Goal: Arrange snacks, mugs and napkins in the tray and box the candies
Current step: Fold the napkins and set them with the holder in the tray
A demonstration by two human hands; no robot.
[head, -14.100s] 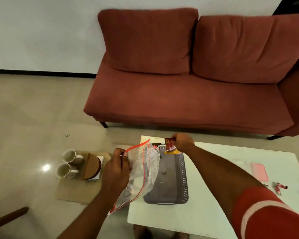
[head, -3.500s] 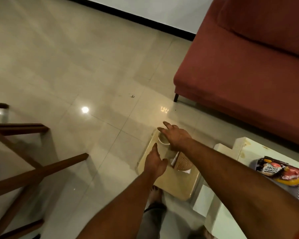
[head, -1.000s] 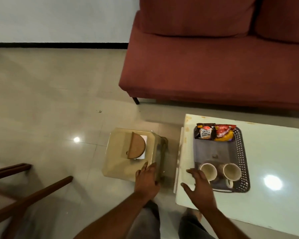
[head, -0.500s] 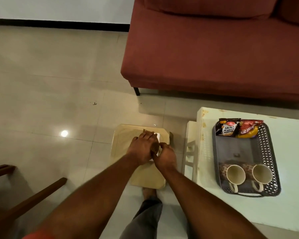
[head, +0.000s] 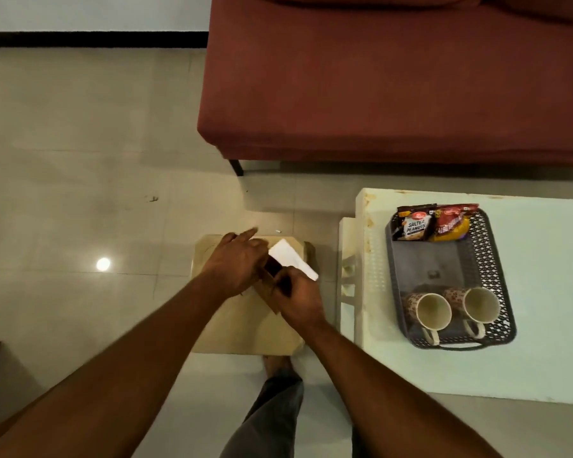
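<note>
On a low beige stool (head: 245, 328) stands a brown wooden napkin holder (head: 268, 292), mostly hidden under my hands. My left hand (head: 235, 266) is closed over its top, index finger pointing out. My right hand (head: 296, 297) grips the lower edge of the white napkins (head: 291, 259), which stick out tilted to the upper right. On the white table (head: 543, 292) sits a dark mesh tray (head: 498, 276). It holds two cream mugs (head: 432, 310) (head: 480, 304) at its near end and two snack packets, salted peanuts (head: 414, 223) and a red-yellow one (head: 452, 223), at its far end.
A red sofa (head: 394, 81) stands behind the stool and table. Shiny tiled floor (head: 80, 160) spreads to the left. My leg and foot (head: 275, 401) are just below the stool. A white ledge (head: 346, 276) juts out between stool and table.
The white napkins now show more and lie tilted out to the upper right of the holder. My left index finger has stretched out.
</note>
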